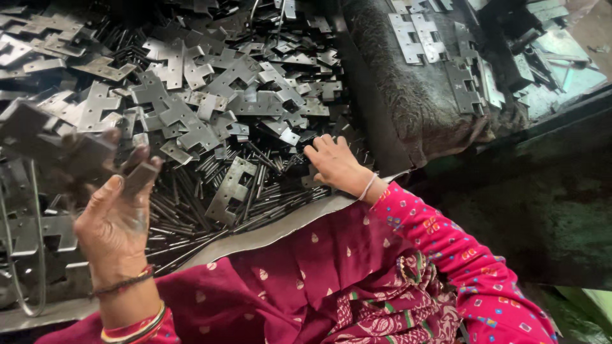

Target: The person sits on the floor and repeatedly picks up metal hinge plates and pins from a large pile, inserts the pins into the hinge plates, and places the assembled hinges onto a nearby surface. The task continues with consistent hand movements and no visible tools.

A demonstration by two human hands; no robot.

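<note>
At the far left, a bent wire loop (29, 255) is leaning over flat plates at the tray's edge, and beside it you are raising your left hand (118, 220) clear of the heap, fingers curled and thumb pressed up against a small dark hinge plate (139, 175); just left of it a larger stack of plates (48, 143) is showing blurred, and I cannot tell whether that hand is also carrying it. Moving right, the pile of notched hinge plates (197, 108) is lying loose and overlapping, with a bed of thin steel pins (255, 191) underneath and one plate (229, 191) resting flat on the pins. Your right hand (335, 162) is lying palm down on the pins near the pile's right edge, fingers spread and slightly bent, closing on nothing that I can see. Further right, a dark cloth-covered block (414, 108) is carrying a few more plates (417, 35). Risks, in my judgement: the plates are showing sharp stamped corners, and bare fingers raking through them are liable to be cut; the pin ends are pointing toward your right palm and could prick it; the pinch on the small plate looks light, so it could slip and drop back into the heap; and your loose sleeve (459, 255) is hanging near the tray lip (274, 232), where it could snag.
</note>
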